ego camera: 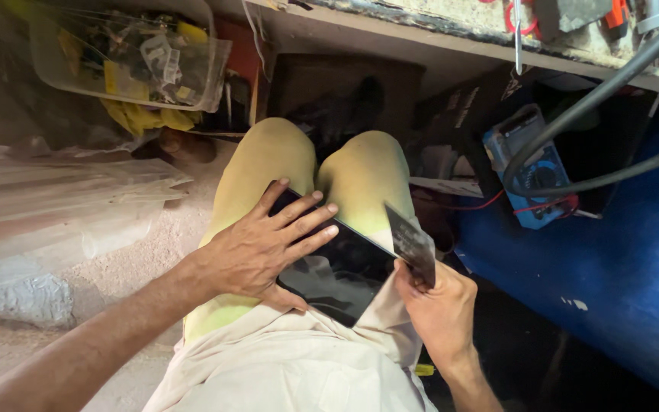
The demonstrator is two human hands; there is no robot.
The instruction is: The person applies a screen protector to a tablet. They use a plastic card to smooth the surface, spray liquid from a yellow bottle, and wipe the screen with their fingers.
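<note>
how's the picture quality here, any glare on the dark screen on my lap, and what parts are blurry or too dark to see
Head view: the dark tablet under the left hand shows soft pale reflections, no harsh glare; the card in the right hand is slightly blurred; the space under the shelf is deep in shadow; the plastic bin at upper left looks hazy; edges bend from wide-angle distortion.

- yellow-green trousers (268, 164) cover both legs, the cloth smooth and tight over the knees
- a loose, cream-coloured shirt (291, 374) hangs in soft folds over the lap, its hem lying across the upper thighs
- both forearms are bare, with no sleeves in view
- the left hand (257, 248) and the right hand (440, 305) are bare, with no gloves, rings or watch showing
</note>
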